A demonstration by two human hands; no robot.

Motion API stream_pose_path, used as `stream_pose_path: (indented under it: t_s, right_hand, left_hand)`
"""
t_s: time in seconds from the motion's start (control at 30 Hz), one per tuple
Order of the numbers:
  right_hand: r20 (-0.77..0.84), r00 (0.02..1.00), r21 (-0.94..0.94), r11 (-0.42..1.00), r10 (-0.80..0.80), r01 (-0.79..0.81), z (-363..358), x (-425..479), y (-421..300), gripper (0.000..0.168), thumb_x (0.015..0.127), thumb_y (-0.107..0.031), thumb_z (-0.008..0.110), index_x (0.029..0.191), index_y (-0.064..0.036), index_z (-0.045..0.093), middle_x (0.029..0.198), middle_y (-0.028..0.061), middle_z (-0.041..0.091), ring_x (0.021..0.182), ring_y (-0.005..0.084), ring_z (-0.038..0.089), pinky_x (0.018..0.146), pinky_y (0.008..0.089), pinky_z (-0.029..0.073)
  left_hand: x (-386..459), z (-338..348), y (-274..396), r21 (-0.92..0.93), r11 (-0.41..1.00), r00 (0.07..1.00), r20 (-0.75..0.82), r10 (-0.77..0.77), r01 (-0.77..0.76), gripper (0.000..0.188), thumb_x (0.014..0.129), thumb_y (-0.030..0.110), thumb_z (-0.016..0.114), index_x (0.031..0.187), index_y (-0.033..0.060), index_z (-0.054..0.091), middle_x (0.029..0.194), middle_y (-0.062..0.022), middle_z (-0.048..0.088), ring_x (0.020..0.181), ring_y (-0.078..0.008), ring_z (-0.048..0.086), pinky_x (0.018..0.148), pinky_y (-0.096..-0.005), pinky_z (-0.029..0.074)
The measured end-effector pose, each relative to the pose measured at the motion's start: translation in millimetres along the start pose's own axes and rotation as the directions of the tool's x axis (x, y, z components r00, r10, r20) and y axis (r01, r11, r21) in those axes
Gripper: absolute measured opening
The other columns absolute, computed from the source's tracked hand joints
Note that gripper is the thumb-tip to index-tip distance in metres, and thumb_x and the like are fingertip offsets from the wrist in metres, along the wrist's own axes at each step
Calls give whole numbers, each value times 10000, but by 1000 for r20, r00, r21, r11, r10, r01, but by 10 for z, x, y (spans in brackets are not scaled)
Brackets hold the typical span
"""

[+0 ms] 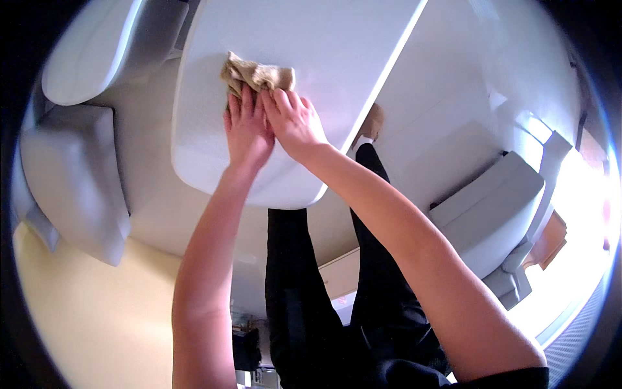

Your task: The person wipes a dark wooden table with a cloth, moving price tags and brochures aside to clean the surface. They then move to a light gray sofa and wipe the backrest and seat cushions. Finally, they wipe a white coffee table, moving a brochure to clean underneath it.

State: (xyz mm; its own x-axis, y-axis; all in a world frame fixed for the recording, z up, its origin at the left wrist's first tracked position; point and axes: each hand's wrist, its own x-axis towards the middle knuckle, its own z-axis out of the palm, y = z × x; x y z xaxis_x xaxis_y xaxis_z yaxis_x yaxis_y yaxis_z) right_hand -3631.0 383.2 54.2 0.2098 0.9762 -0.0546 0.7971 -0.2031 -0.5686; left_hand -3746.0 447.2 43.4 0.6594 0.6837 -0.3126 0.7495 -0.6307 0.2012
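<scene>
A crumpled tan cloth (257, 74) lies on a white table top (330, 44) with rounded corners. My left hand (249, 129) presses down on the near left part of the cloth, its fingertips partly covered by the folds. Close beside it, touching it, my right hand (294, 119) rests with its fingertips at the cloth's near edge. Both hands are palm down, and their undersides are hidden, so whether the fingers grip the cloth does not show.
Grey upholstered seats stand left (73, 170) and right (491, 209) of the table. Another pale rounded surface (87, 53) is at upper left. My black-clad legs are below the table's near edge, one shoe (373, 121) beside its right edge.
</scene>
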Motion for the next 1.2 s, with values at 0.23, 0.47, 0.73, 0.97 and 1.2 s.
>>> stream_pose_path:
  t_s: [0.23, 0.47, 0.73, 0.97, 1.2]
  right_hand:
    - [235, 968, 62, 995, -91, 79, -538, -805, 770, 298, 797, -148, 587, 1080, -90, 512, 967, 50, 529, 981, 231, 561, 851, 378, 456]
    - [308, 951, 132, 991, -18, -24, -370, -714, 748, 166, 827, -106, 545, 980, -46, 518, 986, 109, 561, 972, 291, 574, 814, 401, 488]
    - [578, 798, 123, 948, 173, -294, -536, -644, 642, 246, 820, -102, 543, 1061, -53, 533, 1031, 142, 625, 958, 321, 622, 786, 442, 511]
    - [609, 686, 73, 890, -397, 450, 29, -1026, 38, 225, 857, -174, 540, 1044, -85, 628, 1013, 85, 614, 865, 252, 652, 709, 366, 554]
    - [860, 395, 168, 909, -324, 380, 89, -946, -320, 184, 849, -161, 535, 952, -74, 660, 942, 88, 648, 861, 258, 667, 722, 375, 550]
  left_hand:
    - [-613, 347, 1285, -118, 985, 984, 145, -108, 125, 825, 796, 371, 654, 1445, 29, 278, 1494, -241, 242, 1383, -477, 181, 1100, -599, 185]
    - [-844, 460, 1460, -228, 953, 978, 114, -176, 198, 913, 788, 340, 684, 1457, -29, 184, 1486, -297, 203, 1385, -498, 151, 1113, -582, 173]
    - [-896, 336, 1468, -267, 899, 937, 141, -320, 347, 826, 802, 218, 668, 1435, -56, 215, 1463, -320, 236, 1370, -492, 209, 1135, -530, 202]
    - [-1583, 845, 1255, -90, 814, 813, 175, -555, 574, 655, 887, 296, 519, 1368, -96, 310, 1405, -367, 276, 1366, -505, 181, 1140, -545, 159]
    - [-1828, 754, 1209, -192, 635, 662, 274, -697, 748, 602, 886, 235, 530, 1360, -77, 328, 1420, -373, 243, 1355, -523, 190, 1140, -523, 170]
